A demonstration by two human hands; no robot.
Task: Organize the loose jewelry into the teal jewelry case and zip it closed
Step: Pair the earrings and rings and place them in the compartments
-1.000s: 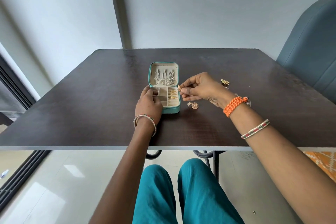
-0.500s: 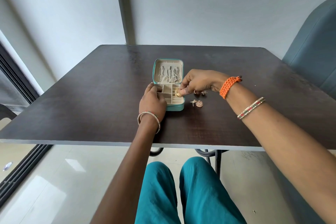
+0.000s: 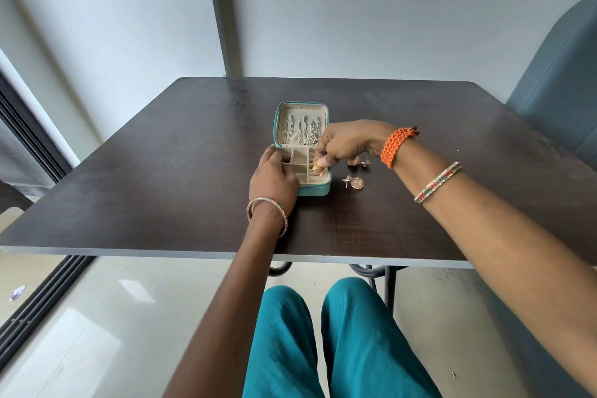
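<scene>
The teal jewelry case (image 3: 315, 191) lies open on the dark table (image 3: 161, 178), its cream lid upright with several silver chains (image 3: 302, 132) hung inside. My left hand (image 3: 273, 179) rests on the case's left edge and steadies it. Over the right-hand compartments my right hand (image 3: 345, 144) pinches a gold earring (image 3: 318, 169) down into the tray. Loose rose-gold earrings lie on the table to the right of the case: one domed earring (image 3: 353, 183) nearer me, and a pair (image 3: 358, 162) partly hidden under my right wrist.
A grey-blue upholstered chair (image 3: 562, 84) stands at the table's far right. The table's near edge (image 3: 193, 254) runs across the view above my knees. A dark window frame runs along the floor at the left.
My right hand has carried the gold earring from beside the case's right edge over into the tray compartments. The left hand stayed on the case. The camera has tilted slightly.
</scene>
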